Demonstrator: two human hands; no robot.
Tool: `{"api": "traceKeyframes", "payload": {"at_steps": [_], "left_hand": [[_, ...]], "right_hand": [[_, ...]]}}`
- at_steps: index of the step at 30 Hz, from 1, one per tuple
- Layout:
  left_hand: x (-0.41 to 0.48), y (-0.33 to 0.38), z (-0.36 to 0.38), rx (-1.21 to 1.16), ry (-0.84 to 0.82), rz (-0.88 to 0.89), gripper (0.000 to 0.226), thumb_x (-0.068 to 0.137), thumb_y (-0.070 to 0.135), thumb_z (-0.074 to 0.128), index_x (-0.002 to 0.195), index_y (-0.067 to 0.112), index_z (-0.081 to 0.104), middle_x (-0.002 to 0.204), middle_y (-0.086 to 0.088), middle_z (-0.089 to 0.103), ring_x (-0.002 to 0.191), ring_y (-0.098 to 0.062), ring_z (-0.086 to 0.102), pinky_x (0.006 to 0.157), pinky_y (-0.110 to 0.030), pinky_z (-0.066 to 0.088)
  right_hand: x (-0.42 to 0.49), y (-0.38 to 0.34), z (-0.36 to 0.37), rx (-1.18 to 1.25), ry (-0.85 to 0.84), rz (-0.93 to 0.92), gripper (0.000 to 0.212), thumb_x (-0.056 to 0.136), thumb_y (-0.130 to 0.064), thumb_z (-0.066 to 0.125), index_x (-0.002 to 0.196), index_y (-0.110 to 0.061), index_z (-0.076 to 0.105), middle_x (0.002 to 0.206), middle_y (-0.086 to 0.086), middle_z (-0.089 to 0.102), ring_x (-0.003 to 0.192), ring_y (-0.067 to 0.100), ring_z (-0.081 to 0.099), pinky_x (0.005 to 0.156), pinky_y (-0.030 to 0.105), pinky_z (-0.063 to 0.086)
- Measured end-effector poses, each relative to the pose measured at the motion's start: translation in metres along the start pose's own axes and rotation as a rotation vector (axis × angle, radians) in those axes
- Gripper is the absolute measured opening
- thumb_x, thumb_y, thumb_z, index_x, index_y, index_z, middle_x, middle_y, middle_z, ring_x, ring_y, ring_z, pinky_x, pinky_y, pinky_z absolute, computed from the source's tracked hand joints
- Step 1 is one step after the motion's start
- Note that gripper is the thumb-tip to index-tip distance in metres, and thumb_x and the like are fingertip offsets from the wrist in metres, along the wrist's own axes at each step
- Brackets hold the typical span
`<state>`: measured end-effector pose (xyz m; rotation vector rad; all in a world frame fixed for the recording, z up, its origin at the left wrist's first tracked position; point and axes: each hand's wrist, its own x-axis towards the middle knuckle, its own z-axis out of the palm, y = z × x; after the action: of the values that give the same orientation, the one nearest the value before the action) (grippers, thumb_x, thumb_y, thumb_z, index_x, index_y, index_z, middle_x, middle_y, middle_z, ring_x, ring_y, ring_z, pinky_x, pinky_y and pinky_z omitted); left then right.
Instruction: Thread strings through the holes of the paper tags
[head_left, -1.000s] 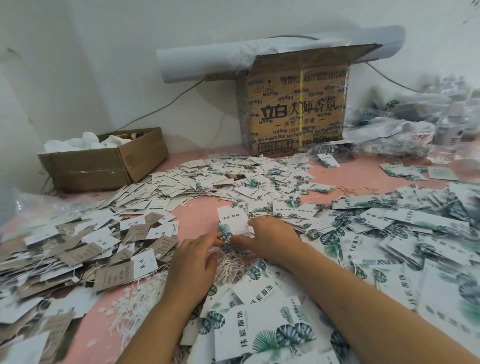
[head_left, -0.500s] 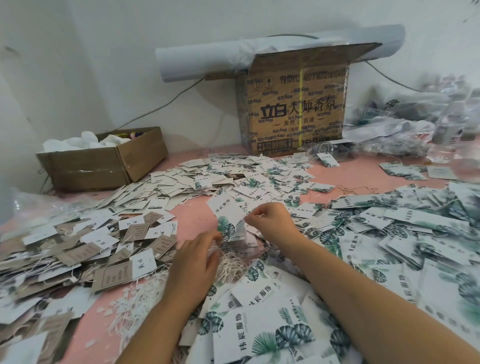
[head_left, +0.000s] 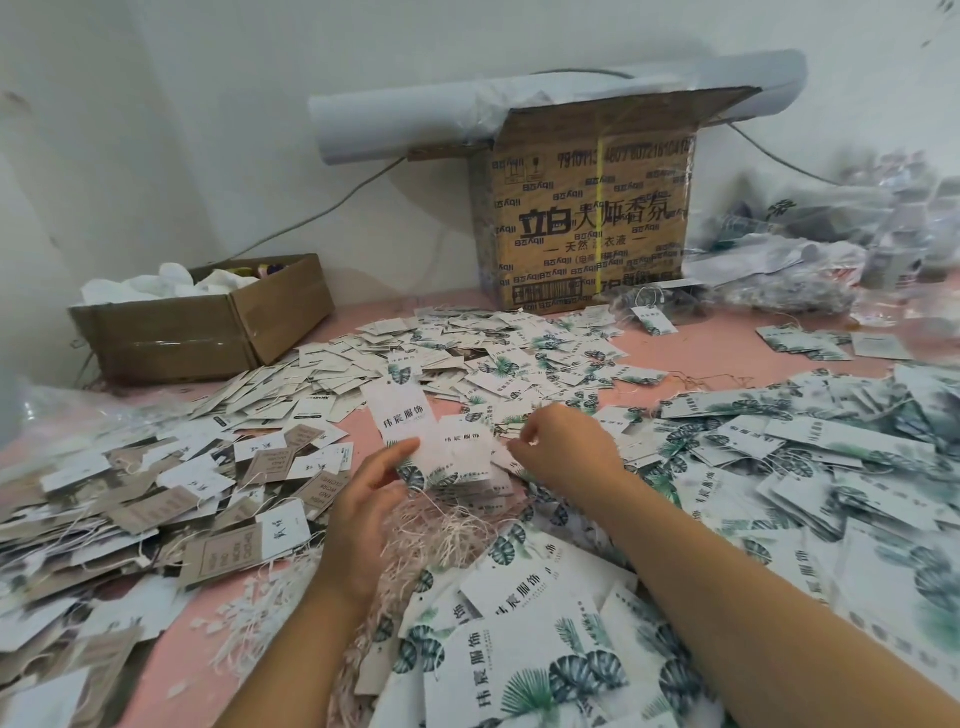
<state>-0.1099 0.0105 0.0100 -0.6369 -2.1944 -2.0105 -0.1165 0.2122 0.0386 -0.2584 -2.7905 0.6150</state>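
Observation:
Two white paper tags with green leaf prints, one (head_left: 401, 415) upright and one (head_left: 464, 448) beside it, are held just above the pink table (head_left: 208, 670). My left hand (head_left: 366, 501) has its thumb on the upright tag's lower end, with the fingers under it. My right hand (head_left: 566, 447) has curled fingers and pinches the right edge of the second tag. I cannot make out a string between the fingertips. A loose heap of white strings (head_left: 449, 527) lies right below both hands.
Heaps of tags cover the table: brown and white ones (head_left: 156, 499) left, leaf-print ones (head_left: 810, 457) right and near me (head_left: 519, 654), smaller ones (head_left: 483, 353) behind. A low open carton (head_left: 208, 332) stands back left, a tall printed carton (head_left: 592, 208) at the wall, plastic bags (head_left: 810, 270) back right.
My right hand lifted the tags up and away from the string heap. My left hand rose from the strings and came up to the tags' lower end.

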Motion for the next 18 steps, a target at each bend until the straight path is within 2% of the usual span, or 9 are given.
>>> {"api": "traceKeyframes", "payload": {"at_steps": [2,4,6,8,9,12,18], "left_hand": [[0.000,-0.001,0.000,-0.002,0.054,-0.012,0.032,0.086,0.040,0.038,0.109,0.035,0.060,0.121,0.017,0.055,0.106,0.009,0.049,0.084,-0.020,0.038],[0.000,-0.003,0.001,0.024,0.135,-0.030,0.035,0.093,0.053,0.036,0.105,0.035,0.064,0.114,0.017,0.058,0.098,-0.002,0.053,0.074,-0.024,0.040],[-0.001,-0.004,0.002,0.027,0.211,-0.033,0.034,0.089,0.049,0.038,0.100,0.034,0.066,0.096,0.023,0.064,0.078,0.005,0.054,0.061,-0.016,0.044],[0.000,-0.005,0.001,-0.001,0.247,-0.030,0.016,0.091,0.033,0.052,0.095,0.032,0.067,0.072,0.017,0.065,0.056,0.007,0.052,0.051,-0.007,0.043],[0.001,-0.006,0.001,0.007,0.253,-0.025,0.014,0.091,0.024,0.056,0.093,0.030,0.068,0.067,0.015,0.065,0.055,0.006,0.052,0.051,-0.006,0.043],[0.002,-0.008,0.000,0.036,0.248,-0.009,0.020,0.086,0.009,0.063,0.086,0.028,0.068,0.074,0.014,0.069,0.069,0.001,0.060,0.061,-0.014,0.050],[0.002,-0.008,0.000,0.035,0.246,0.002,0.025,0.083,0.001,0.065,0.085,0.026,0.066,0.071,0.013,0.068,0.065,0.003,0.061,0.057,-0.012,0.050]], "right_hand": [[-0.001,0.004,-0.003,-0.196,-0.058,0.009,0.031,0.087,-0.039,0.057,0.076,-0.010,0.052,0.073,-0.001,0.056,0.075,0.023,0.059,0.056,0.026,0.044],[-0.003,0.006,0.000,-0.297,-0.138,0.021,0.037,0.085,-0.045,0.058,0.077,-0.012,0.044,0.066,-0.004,0.044,0.074,0.021,0.053,0.060,0.029,0.041],[-0.004,0.007,0.001,-0.349,-0.169,0.028,0.037,0.085,-0.048,0.058,0.082,-0.014,0.045,0.066,-0.004,0.042,0.075,0.021,0.051,0.063,0.030,0.040],[-0.004,0.007,0.001,-0.365,-0.191,0.042,0.039,0.085,-0.050,0.057,0.083,-0.014,0.044,0.066,-0.004,0.042,0.076,0.021,0.050,0.063,0.030,0.040],[-0.004,0.008,0.000,-0.366,-0.204,0.048,0.040,0.085,-0.052,0.056,0.084,-0.014,0.044,0.066,-0.004,0.042,0.076,0.020,0.050,0.063,0.030,0.039],[-0.003,0.009,-0.001,-0.347,-0.220,0.069,0.039,0.085,-0.052,0.056,0.084,-0.015,0.045,0.067,-0.005,0.043,0.076,0.020,0.050,0.063,0.030,0.038],[-0.001,0.013,-0.001,-0.293,-0.218,0.086,0.036,0.085,-0.049,0.056,0.089,-0.016,0.044,0.071,-0.005,0.043,0.079,0.021,0.050,0.066,0.031,0.041]]}}
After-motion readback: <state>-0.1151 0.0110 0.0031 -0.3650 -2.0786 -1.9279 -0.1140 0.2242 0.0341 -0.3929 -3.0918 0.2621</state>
